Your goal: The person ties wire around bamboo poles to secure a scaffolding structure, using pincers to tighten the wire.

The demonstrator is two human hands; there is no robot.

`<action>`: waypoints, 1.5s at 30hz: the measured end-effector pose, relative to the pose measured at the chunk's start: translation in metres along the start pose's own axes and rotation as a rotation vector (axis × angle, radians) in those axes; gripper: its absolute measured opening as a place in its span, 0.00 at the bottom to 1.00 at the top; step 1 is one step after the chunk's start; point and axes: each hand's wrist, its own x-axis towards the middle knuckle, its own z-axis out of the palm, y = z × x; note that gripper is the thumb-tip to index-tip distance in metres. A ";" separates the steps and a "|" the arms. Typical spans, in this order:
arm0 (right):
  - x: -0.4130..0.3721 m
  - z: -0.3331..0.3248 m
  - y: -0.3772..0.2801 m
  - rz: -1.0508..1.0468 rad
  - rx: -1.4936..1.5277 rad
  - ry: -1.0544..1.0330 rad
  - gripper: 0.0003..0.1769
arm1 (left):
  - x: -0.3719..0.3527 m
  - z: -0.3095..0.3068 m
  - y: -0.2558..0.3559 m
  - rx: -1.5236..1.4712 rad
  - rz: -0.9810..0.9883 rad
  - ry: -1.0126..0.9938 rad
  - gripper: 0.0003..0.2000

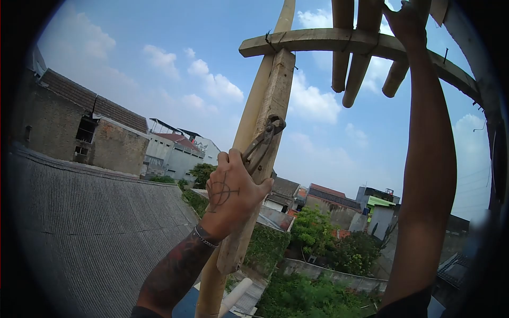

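Note:
My left hand (233,185) is closed around the handles of rusty pincers (273,126), with the thumb pressed against an upright wooden plank (281,79). The pincers' jaws lie against the plank's face. Directly behind the plank runs a long bamboo pole (255,100). My right hand (406,25) reaches up at the top right, above the wooden crossbeam (318,40), and grips a bamboo piece (396,77) there. Its fingers are partly hidden behind the bamboo.
More bamboo poles (366,32) rest across the crossbeam, tied with wire. A nail (445,55) sticks up from the beam. Below lie a corrugated roof (106,228), a garden wall (328,273) and green shrubs (302,294); the ground is far down.

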 end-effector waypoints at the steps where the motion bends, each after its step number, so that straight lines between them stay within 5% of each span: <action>1: 0.008 0.009 -0.011 0.013 0.138 0.033 0.26 | 0.000 0.001 -0.001 -0.034 0.005 -0.008 0.29; 6: 0.059 0.015 -0.029 -0.150 0.013 -0.101 0.22 | 0.002 0.001 -0.005 -0.070 -0.011 -0.022 0.28; 9: 0.051 0.027 -0.025 -0.083 0.118 0.034 0.20 | -0.001 -0.001 -0.002 -0.090 -0.030 -0.044 0.26; 12: 0.046 0.016 -0.025 -0.117 0.423 -0.172 0.19 | -0.003 -0.002 -0.007 -0.084 -0.046 -0.026 0.25; 15: 0.045 0.020 -0.034 0.058 0.331 -0.110 0.19 | 0.000 -0.001 -0.002 -0.107 -0.046 -0.015 0.25; 18: 0.054 0.030 -0.022 -0.242 0.236 -0.085 0.18 | -0.003 -0.002 -0.006 -0.128 -0.025 0.023 0.25; 21: 0.021 0.008 -0.052 0.038 0.268 -0.022 0.18 | -0.005 -0.001 -0.009 -0.112 -0.009 0.014 0.26; 26: 0.025 0.030 -0.059 0.167 0.285 0.009 0.17 | -0.006 -0.002 -0.008 -0.170 -0.027 0.008 0.26; 28: 0.013 0.017 -0.071 0.047 0.256 0.045 0.18 | -0.002 -0.003 -0.009 -0.164 -0.041 0.001 0.26; 31: 0.008 0.020 -0.095 0.141 0.340 0.273 0.20 | -0.007 -0.006 -0.009 -0.190 -0.058 -0.005 0.26; 33: -0.007 0.046 -0.109 -0.075 0.304 0.601 0.23 | -0.007 -0.006 -0.007 -0.191 -0.050 -0.012 0.26; 35: 0.007 0.069 -0.110 -0.026 0.368 0.575 0.26 | -0.006 -0.009 -0.006 -0.168 -0.051 -0.025 0.26; 37: 0.038 0.111 -0.107 0.059 0.262 0.316 0.25 | -0.004 -0.008 -0.009 -0.162 -0.051 -0.022 0.26; 45: 0.023 0.082 -0.074 0.110 0.312 -0.058 0.22 | -0.006 -0.010 -0.010 -0.123 -0.035 -0.053 0.26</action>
